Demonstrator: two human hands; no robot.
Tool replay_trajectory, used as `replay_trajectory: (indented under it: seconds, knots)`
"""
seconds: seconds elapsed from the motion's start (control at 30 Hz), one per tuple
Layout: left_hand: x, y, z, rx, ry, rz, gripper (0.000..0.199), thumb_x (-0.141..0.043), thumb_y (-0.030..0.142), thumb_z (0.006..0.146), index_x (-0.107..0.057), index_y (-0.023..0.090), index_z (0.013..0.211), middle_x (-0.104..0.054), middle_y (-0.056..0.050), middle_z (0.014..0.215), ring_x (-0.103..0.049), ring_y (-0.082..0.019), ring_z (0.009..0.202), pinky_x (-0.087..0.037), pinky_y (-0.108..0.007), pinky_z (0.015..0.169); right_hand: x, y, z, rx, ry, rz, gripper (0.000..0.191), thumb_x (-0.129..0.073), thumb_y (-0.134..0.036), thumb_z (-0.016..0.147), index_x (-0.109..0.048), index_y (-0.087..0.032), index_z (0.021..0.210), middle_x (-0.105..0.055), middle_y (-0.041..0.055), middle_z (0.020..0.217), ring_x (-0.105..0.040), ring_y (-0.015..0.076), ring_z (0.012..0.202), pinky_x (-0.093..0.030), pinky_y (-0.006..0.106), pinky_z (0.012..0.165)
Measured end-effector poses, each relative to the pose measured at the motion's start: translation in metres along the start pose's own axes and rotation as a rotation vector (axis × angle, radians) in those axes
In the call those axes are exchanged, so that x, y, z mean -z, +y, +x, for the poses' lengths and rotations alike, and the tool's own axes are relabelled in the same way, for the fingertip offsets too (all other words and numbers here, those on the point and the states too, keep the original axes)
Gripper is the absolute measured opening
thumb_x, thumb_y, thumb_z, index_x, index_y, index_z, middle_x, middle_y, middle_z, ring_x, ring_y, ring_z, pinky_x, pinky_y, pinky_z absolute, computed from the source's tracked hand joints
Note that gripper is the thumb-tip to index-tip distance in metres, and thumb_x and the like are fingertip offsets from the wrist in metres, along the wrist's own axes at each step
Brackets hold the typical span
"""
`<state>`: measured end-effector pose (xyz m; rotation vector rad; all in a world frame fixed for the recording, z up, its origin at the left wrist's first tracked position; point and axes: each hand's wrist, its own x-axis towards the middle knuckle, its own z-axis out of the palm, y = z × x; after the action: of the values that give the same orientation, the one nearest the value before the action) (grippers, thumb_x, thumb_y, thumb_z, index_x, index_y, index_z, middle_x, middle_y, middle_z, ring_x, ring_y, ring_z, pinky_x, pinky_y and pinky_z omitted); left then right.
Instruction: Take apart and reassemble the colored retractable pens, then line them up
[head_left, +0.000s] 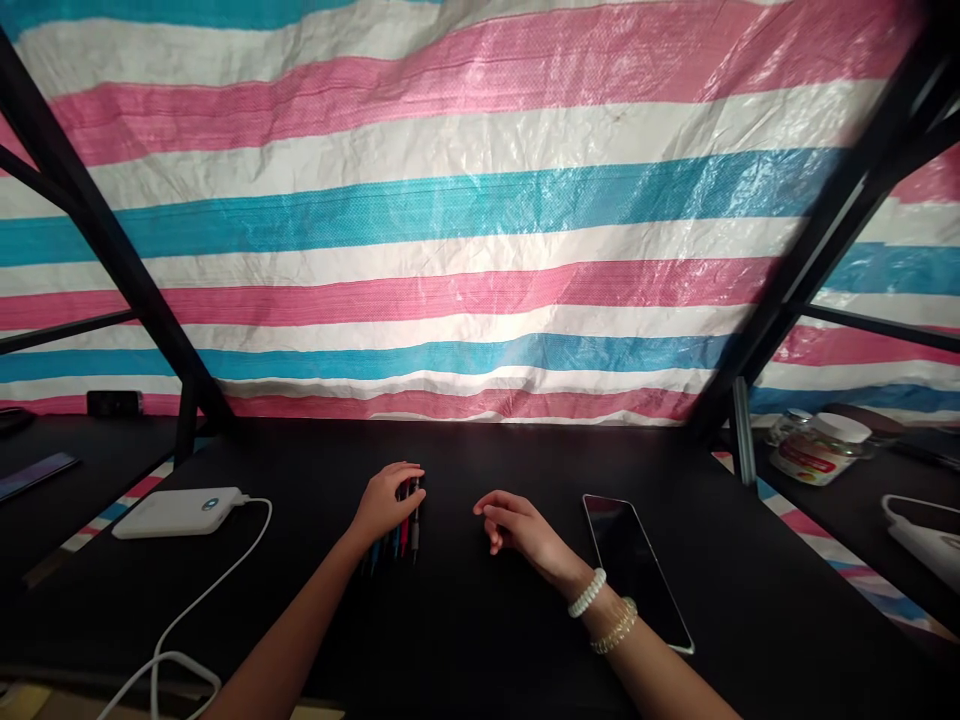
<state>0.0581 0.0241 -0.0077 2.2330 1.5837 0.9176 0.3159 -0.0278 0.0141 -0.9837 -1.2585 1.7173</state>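
Head view: left hand (387,505) is palm-down over a row of slim pens (405,536) on the black tabletop (480,620), thumb and fingertips around their far ends. Can't tell if it's actually pinching any or just resting on them. Right hand (525,530) is empty, fingers loosely curled, well apart from the pens.

Pens lie side by side, near ends poking out below the left hand; a red, a grey and a bluish one can be made out. Exact count hidden by the hand.

Risks, my read: round barrels could roll or fan out if pressed unevenly or let go abruptly. Lifting several at once could drop one, since the thumb covers only part of the row. Right forearm runs just beside the smartphone (641,570), so a backward sweep could nudge it. Coiled bracelet (615,628) near the phone's edge could snag. White cable (217,590) from the power bank (176,512) loops left of the left forearm; an elbow could catch it and drag the bank.

Text: jar (817,455) at right has a red-and-white label, lettering unreadable. Power bank's display too small to read. No brand legible anywhere.
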Motion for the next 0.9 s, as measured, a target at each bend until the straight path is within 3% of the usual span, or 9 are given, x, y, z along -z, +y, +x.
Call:
replay_trajectory:
  seconds: [0.33, 0.9]
  knots:
    - [-0.015, 0.028, -0.011, 0.040, 0.112, -0.068, 0.027, -0.062, 0.018, 0.076, -0.073, 0.022, 0.100, -0.073, -0.006, 0.108, -0.062, -0.025, 0.109, -0.048, -0.044, 0.098, 0.004, 0.002, 0.002, 0.001, 0.031, 0.018, 0.027, -0.066, -0.038, 0.074, -0.062, -0.015, 0.087, -0.054, -0.0055, 0.057, -0.052, 0.0097, 0.049, -0.046, 0.027, 0.057]
    - [-0.065, 0.102, -0.030, -0.008, 0.066, -0.204, 0.026, -0.064, 0.011, 0.070, -0.072, 0.022, 0.093, -0.072, -0.007, 0.101, -0.060, -0.030, 0.105, -0.047, -0.049, 0.093, 0.010, 0.015, 0.016, 0.118, 0.201, -0.102, 0.031, -0.060, -0.044, 0.071, -0.063, -0.015, 0.081, -0.048, -0.0066, 0.051, -0.047, 0.0099, 0.045, -0.046, 0.028, 0.052]
